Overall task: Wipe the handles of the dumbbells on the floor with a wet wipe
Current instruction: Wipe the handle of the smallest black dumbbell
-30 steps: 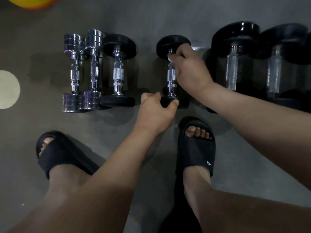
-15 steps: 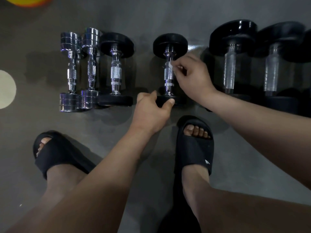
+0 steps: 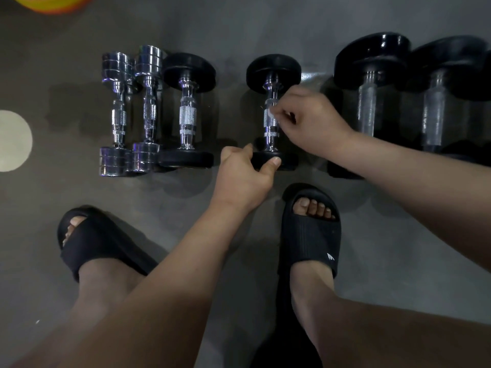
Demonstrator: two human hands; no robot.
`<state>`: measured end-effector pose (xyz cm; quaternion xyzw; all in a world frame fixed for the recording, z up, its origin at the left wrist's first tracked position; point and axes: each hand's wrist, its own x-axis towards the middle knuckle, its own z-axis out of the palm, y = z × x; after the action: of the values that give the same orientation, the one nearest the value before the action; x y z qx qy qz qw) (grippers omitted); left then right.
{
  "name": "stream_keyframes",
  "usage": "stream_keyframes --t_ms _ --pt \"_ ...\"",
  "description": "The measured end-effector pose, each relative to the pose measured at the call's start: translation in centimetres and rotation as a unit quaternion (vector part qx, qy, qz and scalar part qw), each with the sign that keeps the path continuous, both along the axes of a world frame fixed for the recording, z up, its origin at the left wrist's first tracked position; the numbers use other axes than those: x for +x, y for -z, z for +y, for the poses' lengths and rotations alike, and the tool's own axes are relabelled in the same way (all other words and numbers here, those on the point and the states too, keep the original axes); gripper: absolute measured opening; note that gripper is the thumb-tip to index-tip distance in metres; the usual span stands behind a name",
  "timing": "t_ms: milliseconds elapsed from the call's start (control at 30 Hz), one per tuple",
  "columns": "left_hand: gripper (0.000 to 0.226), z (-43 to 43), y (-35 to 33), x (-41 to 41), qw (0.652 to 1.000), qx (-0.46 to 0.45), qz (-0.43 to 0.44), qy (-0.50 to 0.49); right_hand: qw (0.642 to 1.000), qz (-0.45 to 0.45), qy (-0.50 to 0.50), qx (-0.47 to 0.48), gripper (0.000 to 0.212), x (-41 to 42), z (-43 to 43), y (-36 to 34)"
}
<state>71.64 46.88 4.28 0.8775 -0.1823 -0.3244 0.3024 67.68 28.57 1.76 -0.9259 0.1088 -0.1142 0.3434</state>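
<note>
A row of dumbbells lies on the grey floor. The middle one is a small black-ended dumbbell point(image 3: 273, 73) with a chrome handle point(image 3: 270, 134). My left hand point(image 3: 245, 179) grips its near black end. My right hand point(image 3: 310, 120) pinches a small white wet wipe point(image 3: 271, 112) against the middle of that handle. To the left lie two chrome dumbbells point(image 3: 118, 112) and another black-ended one point(image 3: 188, 112). Two large black dumbbells point(image 3: 368, 107) lie at the right.
My feet in black slides point(image 3: 309, 235) stand on the floor just below the dumbbells. A pale round mark point(image 3: 13, 140) is on the floor at the left edge. A yellow and orange ball point(image 3: 50, 2) shows at the top left.
My right hand with the wipe has slid down the chrome handle from the far end to its middle. My left hand has kept its grip on the near end.
</note>
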Motion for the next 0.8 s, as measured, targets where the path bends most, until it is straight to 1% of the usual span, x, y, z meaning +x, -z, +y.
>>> stream_keyframes --t_ms 67,167,233,333,367,400,500,533,600,700,733,800 --pt "0.056 -0.1 0.0 -0.1 1.000 -0.003 -0.002 0.001 1.000 0.013 0.002 -0.010 0.017 0.8 -0.7 -0.2" --pt "0.055 -0.1 -0.1 -0.3 1.000 -0.005 -0.007 0.005 0.998 0.029 0.057 -0.005 0.020 1.4 -1.0 -0.3" --pt "0.056 -0.2 -0.2 -0.3 1.000 -0.005 -0.007 0.003 0.999 0.028 0.035 -0.011 0.019 0.8 -0.6 -0.3" --pt "0.055 -0.4 -0.5 -0.4 1.000 -0.008 -0.009 0.004 0.996 0.056 -0.062 -0.019 0.013 -0.2 -0.6 -1.2" --pt "0.055 -0.4 -0.6 -0.4 1.000 -0.009 -0.013 0.007 0.994 0.069 -0.076 -0.027 0.012 0.0 -0.9 -1.5" --pt "0.054 -0.5 -0.6 -0.5 1.000 -0.009 -0.016 0.009 0.994 0.076 -0.069 -0.037 0.013 0.4 -1.3 -1.6" --pt "0.052 -0.7 -0.8 -0.8 1.000 -0.006 -0.023 0.018 0.996 0.078 0.004 -0.049 0.017 1.7 -2.2 -1.6" --pt "0.051 -0.7 -0.8 -0.8 0.999 -0.002 -0.022 0.023 0.996 0.078 0.014 -0.052 0.018 1.7 -2.2 -1.5" --pt "0.048 -0.7 -0.8 -0.8 0.999 0.003 -0.017 0.032 0.995 0.080 -0.011 -0.056 0.020 1.1 -1.7 -1.5" --pt "0.041 -0.6 -0.6 -0.5 0.999 0.016 -0.004 0.033 0.990 0.091 -0.091 -0.059 0.015 0.0 -1.0 -2.3" --pt "0.041 -0.6 -0.5 -0.5 0.999 0.018 -0.002 0.036 0.988 0.097 -0.101 -0.064 0.015 0.1 -1.1 -2.5" --pt "0.042 -0.6 -0.4 -0.6 0.999 0.015 -0.002 0.048 0.989 0.102 -0.081 -0.073 0.017 0.9 -1.6 -2.5"
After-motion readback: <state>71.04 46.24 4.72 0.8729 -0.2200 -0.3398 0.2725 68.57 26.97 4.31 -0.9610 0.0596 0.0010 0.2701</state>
